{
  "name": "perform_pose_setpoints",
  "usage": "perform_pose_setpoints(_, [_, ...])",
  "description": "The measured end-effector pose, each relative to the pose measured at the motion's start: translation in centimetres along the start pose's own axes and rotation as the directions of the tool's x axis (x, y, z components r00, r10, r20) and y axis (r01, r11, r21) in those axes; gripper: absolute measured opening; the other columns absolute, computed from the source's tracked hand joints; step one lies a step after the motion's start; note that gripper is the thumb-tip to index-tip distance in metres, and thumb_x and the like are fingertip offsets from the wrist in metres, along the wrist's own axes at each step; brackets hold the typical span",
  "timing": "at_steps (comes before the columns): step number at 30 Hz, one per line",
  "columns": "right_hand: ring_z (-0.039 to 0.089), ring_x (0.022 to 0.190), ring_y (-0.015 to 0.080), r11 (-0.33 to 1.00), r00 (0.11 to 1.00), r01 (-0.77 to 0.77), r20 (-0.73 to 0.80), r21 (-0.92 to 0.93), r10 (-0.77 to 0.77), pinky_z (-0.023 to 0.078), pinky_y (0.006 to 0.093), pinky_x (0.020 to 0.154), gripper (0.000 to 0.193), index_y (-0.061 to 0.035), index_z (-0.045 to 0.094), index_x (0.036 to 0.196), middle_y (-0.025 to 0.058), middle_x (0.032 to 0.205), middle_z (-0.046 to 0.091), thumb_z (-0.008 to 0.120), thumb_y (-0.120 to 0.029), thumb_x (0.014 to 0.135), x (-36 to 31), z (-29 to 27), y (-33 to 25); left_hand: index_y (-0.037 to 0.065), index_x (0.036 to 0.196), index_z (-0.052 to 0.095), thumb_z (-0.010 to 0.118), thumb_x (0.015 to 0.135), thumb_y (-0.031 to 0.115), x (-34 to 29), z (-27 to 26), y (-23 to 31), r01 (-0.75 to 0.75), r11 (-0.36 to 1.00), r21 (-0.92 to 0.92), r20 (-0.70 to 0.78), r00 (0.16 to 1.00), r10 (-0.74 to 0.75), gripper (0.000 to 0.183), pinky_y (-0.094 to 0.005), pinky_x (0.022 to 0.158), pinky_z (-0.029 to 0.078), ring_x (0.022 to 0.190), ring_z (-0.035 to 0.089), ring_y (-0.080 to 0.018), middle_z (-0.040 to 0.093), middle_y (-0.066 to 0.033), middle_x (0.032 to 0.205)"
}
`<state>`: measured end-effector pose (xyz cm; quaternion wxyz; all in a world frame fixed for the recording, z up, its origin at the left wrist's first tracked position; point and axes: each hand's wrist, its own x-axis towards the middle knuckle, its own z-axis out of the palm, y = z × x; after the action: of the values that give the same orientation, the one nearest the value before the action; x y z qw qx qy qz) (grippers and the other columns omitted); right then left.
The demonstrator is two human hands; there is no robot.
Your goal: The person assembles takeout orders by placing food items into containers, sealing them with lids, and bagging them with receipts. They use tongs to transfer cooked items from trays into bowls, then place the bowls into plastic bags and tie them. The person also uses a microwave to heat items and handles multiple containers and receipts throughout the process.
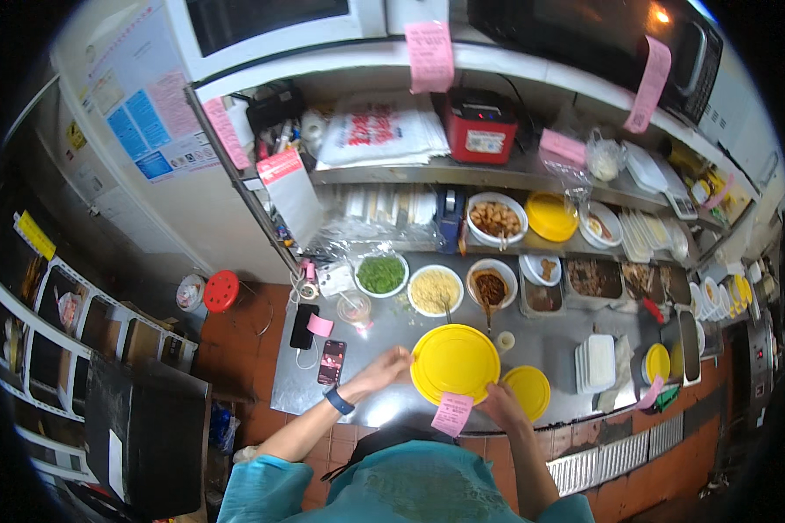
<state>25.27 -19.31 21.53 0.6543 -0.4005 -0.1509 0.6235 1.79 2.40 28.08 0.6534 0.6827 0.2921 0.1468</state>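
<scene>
Over the front of the steel counter, a round yellow lid (454, 364) is held between my two hands. My left hand (390, 366) pinches its left rim, and a dark band circles that wrist. The lower right rim is gripped by my right hand (500, 403), whose fingers are partly hidden. From the lid's near edge hangs a pink paper slip (453, 414). Whether a bowl sits beneath the lid is hidden. Another yellow lid (527, 393) lies on the counter just right of my right hand.
Behind the lid stand bowls of chopped greens (381, 274), pale shreds (436, 290) and dark sauce (492, 283), with spoons in some. Phones (331, 362) lie at left. White containers (595, 363) are stacked at right. A shelf (375, 173) overhangs the back; a red stool (221, 291) stands left.
</scene>
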Motion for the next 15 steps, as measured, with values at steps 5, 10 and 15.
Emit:
perform_pose_setpoints(5, [0.067,0.106,0.029,0.988,0.986,0.139,-0.078,-0.072,-0.144,0.055,0.0448,0.094,0.041,0.0063,0.056,0.127,0.0165,0.119,0.066,0.057,-0.023,0.098,-1.3,5.6,-5.7,0.0,0.132,0.052,0.064,0.096,0.019,8.2,-8.9,22.9,-0.519,0.465,0.717,-0.398,0.242,0.885,0.042,-0.0383,0.102,0.045,0.118,0.058,-0.026,0.061,-0.0155,0.125])
perform_pose_setpoints(10, [0.068,0.105,0.0321,0.962,0.985,0.168,0.005,-0.216,-0.171,0.056,0.046,0.092,0.04,0.0068,0.056,0.127,0.0189,0.12,0.067,0.055,-0.02,0.098,-0.7,10.5,-13.1,-0.009,0.134,0.042,0.077,0.08,0.04,15.7,-12.8,43.7,-0.333,0.294,0.896,-0.34,-0.087,0.936,0.081,-0.0456,0.105,0.041,0.121,0.051,-0.0437,0.053,-0.0327,0.125])
perform_pose_setpoints(15, [0.06,0.121,0.035,0.966,0.967,0.233,0.135,-0.113,-0.218,0.05,0.0527,0.101,0.05,0.0042,0.045,0.138,0.0196,0.132,0.059,0.055,-0.027,0.1,2.1,19.2,-18.9,0.0,0.126,0.047,0.078,0.083,0.039,11.5,-13.6,46.2,-0.741,0.464,0.486,-0.54,0.164,0.826,0.066,-0.0394,0.079,0.053,0.089,0.064,-0.0269,0.065,-0.0175,0.104])
